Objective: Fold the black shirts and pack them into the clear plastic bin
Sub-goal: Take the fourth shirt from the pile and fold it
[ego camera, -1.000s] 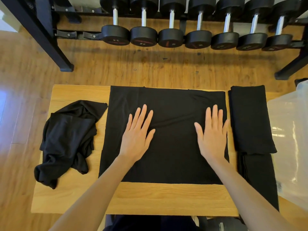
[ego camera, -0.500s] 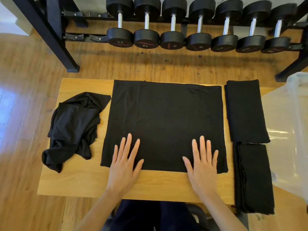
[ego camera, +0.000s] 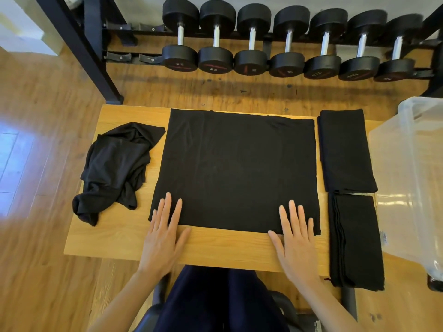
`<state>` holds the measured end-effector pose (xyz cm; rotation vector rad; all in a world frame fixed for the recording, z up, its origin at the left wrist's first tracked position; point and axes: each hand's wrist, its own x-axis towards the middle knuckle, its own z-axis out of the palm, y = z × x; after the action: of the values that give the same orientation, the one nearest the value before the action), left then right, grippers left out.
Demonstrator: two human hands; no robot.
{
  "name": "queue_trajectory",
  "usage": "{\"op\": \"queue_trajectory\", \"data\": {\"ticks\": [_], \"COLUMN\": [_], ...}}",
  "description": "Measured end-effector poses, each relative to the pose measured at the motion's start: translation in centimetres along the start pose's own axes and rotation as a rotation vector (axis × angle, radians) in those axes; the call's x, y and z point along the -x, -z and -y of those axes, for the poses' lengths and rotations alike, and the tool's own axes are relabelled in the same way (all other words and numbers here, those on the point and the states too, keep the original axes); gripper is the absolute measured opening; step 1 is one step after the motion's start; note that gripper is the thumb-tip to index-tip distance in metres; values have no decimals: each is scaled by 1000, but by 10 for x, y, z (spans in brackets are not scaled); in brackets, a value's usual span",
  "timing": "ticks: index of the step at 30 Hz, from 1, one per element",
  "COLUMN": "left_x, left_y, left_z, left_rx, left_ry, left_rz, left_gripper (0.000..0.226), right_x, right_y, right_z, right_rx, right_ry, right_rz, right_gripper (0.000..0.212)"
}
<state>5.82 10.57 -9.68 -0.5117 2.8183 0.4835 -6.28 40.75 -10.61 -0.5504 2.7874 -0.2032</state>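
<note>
Head view shows flat, open left hand and right hand at the half-folded black shirt's six-o'clock hem; smooth evenly before folding toward twelve.

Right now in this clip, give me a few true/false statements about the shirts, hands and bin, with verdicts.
1. Both hands lie flat at the near edge of the spread shirt. True: left hand, right hand.
2. Two folded shirts lie right of the spread shirt. True: far one, near one.
3. The crumpled shirt is inside the bin. False: it lies at the table's left end.
4. The right hand pinches a sleeve. False: its fingers are straight, flat on the cloth.
5. The bin stands left of the table. False: it is on the right.
</note>
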Motion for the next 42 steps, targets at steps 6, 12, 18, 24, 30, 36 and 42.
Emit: {"op": "queue_trajectory", "data": {"ticks": [6, 12, 18, 24, 30, 36, 42], "left_x": [14, 18, 0, -12, -19, -45, -89], "left_y": [15, 34, 48, 61, 79, 106, 132], "left_z": [6, 23, 37, 35, 29, 27, 22], "left_rx": [151, 106, -68, -153, -53, 348, 722], "left_ry": [14, -2, -82, -126, 14, 113, 251], "left_rz": [-46, -92, -76, -68, -44, 14, 18], "left_gripper": [60, 34, 35, 20, 14, 15, 25], "right_x": [9, 12, -2, -20, -30, -65, -112], "right_y": [11, 36, 52, 58, 91, 125, 150], "right_z": [-20, -45, -66, -73, -66, -69, -58], "right_rx": [-97, -98, 124, 280, -2, -498, -754], "right_ry": [29, 121, 328, 443, 270, -17, -143], "right_rz": [0, -54, -122, -9, 36, 133, 106], "right_gripper": [64, 45, 38, 36, 11, 10, 15]}}
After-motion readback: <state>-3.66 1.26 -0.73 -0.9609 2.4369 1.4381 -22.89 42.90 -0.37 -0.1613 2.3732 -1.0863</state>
